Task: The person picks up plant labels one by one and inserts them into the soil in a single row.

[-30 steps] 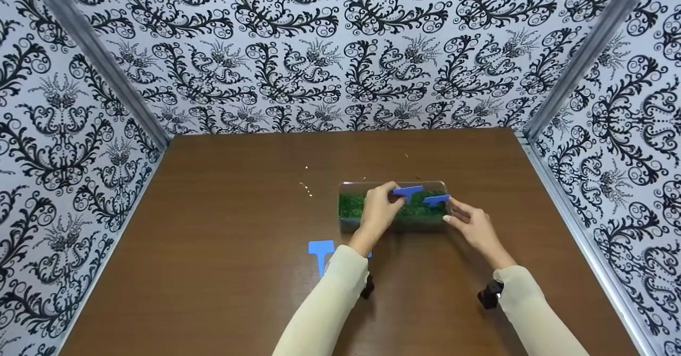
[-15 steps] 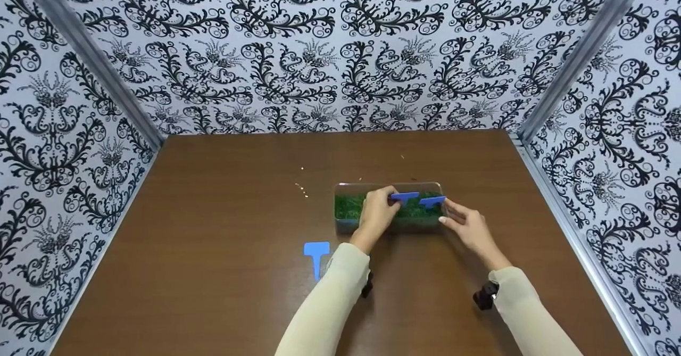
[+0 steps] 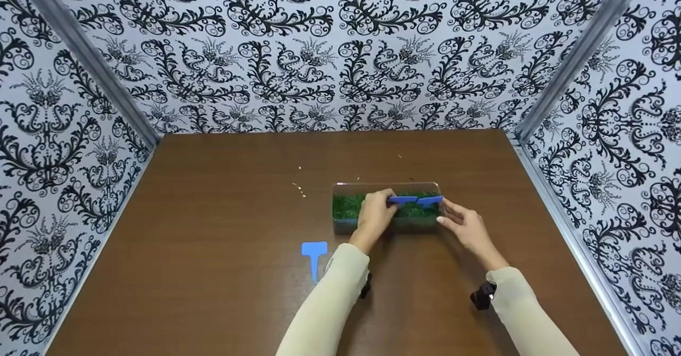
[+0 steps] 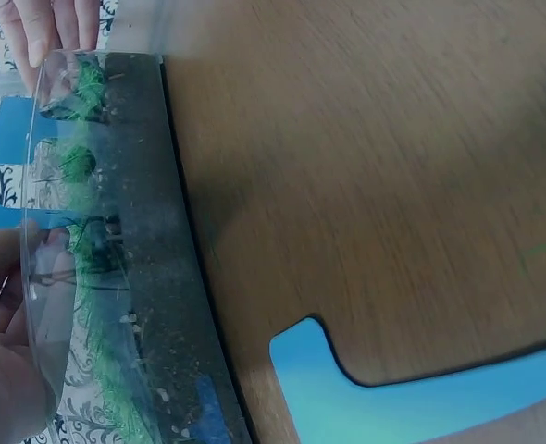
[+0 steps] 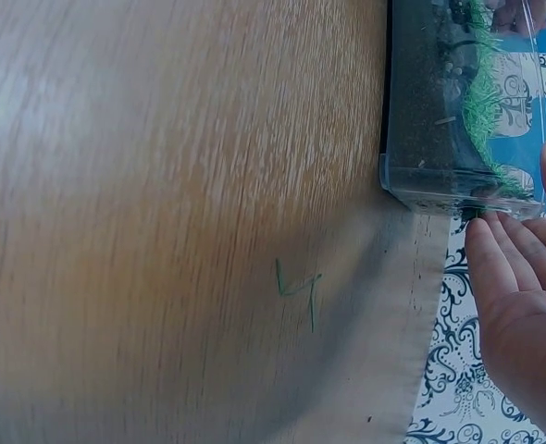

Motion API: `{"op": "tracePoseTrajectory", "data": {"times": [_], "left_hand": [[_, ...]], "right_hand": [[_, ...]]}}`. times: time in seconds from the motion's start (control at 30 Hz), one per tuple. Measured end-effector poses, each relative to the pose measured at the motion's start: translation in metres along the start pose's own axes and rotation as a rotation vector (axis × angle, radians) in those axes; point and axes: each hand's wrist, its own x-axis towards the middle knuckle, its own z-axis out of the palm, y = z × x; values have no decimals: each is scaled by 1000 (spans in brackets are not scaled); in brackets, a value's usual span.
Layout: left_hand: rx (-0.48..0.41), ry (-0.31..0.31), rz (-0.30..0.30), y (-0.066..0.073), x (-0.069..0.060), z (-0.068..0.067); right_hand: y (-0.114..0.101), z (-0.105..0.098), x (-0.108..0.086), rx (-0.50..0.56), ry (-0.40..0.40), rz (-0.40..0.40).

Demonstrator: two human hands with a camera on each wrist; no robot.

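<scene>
Fingers of your left hand (image 3: 375, 214), to the right of a loose marker (image 3: 314, 255) on the table (image 3: 223, 239), pinch the left marker (image 3: 404, 200) over grass (image 3: 348, 206) in the clear box (image 3: 417, 227). Just beside it is the right marker (image 3: 430, 200). Your right hand (image 3: 469, 229), fingers nearly straight, touches the box's right end; your right wrist view adds green strands (image 5: 296, 290), unseen from the head. The table stretches right to a metal rail (image 3: 587, 265).

Tray (image 3: 417, 225) on table (image 3: 223, 228), grass (image 3: 348, 207) inside. Left marker (image 3: 405, 199) and right marker (image 3: 430, 200) side by side above grass. Left hand (image 3: 375, 213) over tray, at left marker; right hand (image 3: 468, 228) at tray's right end. Third marker (image 3: 314, 249) on table, before and left of tray. Wall (image 3: 319, 52) behind table.
</scene>
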Motion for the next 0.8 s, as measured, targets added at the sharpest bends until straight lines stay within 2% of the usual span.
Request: {"op": "tracePoseTrajectory", "data": {"times": [0.4,0.7,0.8], "left_hand": [[58,-33,-59,0,3,3],[111,-63,-73,1,2,7],[131,-59,-79,3,3,7]], "right_hand": [[-1,1,0,7,8,4],[-1,1,0,15,9,16],[-2,0,-1,-20,9,20]]}}
